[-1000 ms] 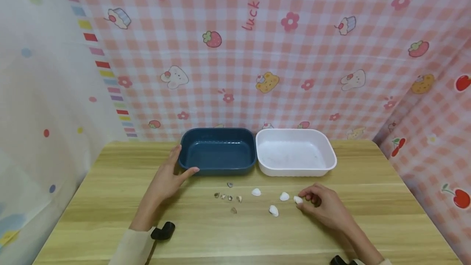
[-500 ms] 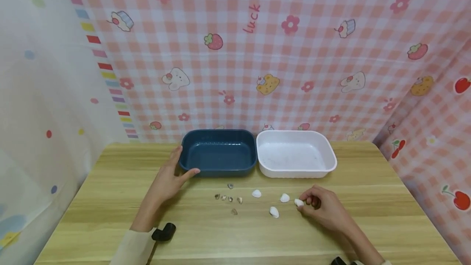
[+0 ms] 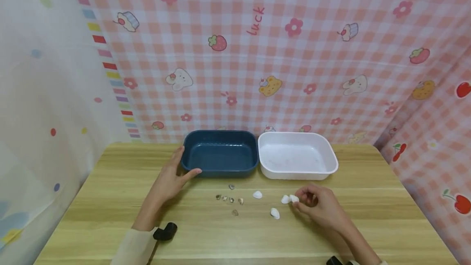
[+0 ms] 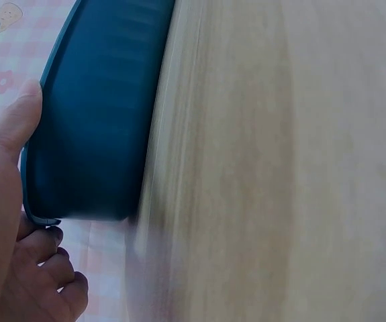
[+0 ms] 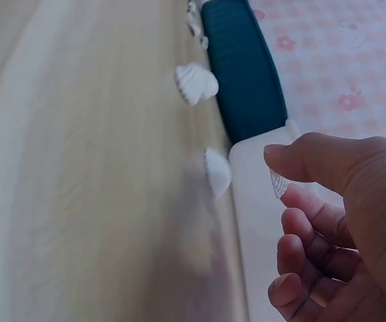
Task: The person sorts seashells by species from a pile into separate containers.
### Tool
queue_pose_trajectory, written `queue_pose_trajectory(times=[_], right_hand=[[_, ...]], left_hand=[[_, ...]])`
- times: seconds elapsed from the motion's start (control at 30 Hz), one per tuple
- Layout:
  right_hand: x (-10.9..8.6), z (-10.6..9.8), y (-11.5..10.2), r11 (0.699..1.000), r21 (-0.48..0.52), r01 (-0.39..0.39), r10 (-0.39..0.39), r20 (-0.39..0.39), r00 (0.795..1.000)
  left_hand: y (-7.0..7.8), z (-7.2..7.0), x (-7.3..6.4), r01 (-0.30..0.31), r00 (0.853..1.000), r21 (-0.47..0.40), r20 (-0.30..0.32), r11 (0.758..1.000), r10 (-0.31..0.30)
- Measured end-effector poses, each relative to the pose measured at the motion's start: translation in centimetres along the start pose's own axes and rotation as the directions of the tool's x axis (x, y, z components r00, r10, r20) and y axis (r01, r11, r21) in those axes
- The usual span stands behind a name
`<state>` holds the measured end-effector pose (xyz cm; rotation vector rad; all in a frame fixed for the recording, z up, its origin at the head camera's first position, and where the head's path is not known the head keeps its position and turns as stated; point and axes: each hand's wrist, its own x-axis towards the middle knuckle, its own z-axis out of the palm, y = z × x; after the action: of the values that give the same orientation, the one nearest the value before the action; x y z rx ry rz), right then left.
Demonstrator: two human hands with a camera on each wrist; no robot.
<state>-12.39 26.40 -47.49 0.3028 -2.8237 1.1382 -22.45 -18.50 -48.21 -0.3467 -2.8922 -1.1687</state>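
My right hand (image 3: 320, 204) pinches a white seashell (image 3: 294, 198) between thumb and index finger, and the right wrist view shows its ribbed surface (image 5: 278, 184). That shell appears right beside another white shell (image 3: 285, 199); whether they touch I cannot tell. Two more white shells lie near, one to the left (image 3: 257, 194) and one in front (image 3: 275, 213). My left hand (image 3: 169, 181) holds the left end of a dark blue rectangular tub (image 3: 220, 173), thumb at the front rim and fingers around the side. The left wrist view shows the thumb (image 4: 26, 111) against the rim.
Against the blue tub's right side stands a white tub (image 3: 299, 175). Several small brownish shells (image 3: 232, 200) lie in front of the blue tub on the wooden table (image 3: 228, 240). A pink checked cloth (image 3: 235, 64) hangs behind the table.
My right hand has shifted left with the pinched shell, closer to the neighbouring white shell. The left hand stays on the blue tub. The head view has moved slightly.
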Motion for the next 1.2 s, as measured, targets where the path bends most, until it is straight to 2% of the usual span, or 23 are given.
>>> queue_pose_trajectory(times=[0.17,0.5,1.2], right_hand=[[0.4,-0.1,-0.8,0.998,-0.016,0.067,-0.067,-0.006,0.998],[2.0,-0.2,-2.6,0.989,-0.017,0.146,-0.146,-0.019,0.989],[6.4,1.3,-6.4,0.983,0.030,0.179,-0.178,-0.012,0.984]], left_hand=[[0.0,0.3,-0.1,0.002,1.000,0.000,0.005,1.000,-0.002],[0.0,0.7,-0.2,0.016,1.000,-0.026,0.016,1.000,-0.015],[0.1,0.1,0.1,0.026,0.999,-0.009,0.018,1.000,-0.026]])
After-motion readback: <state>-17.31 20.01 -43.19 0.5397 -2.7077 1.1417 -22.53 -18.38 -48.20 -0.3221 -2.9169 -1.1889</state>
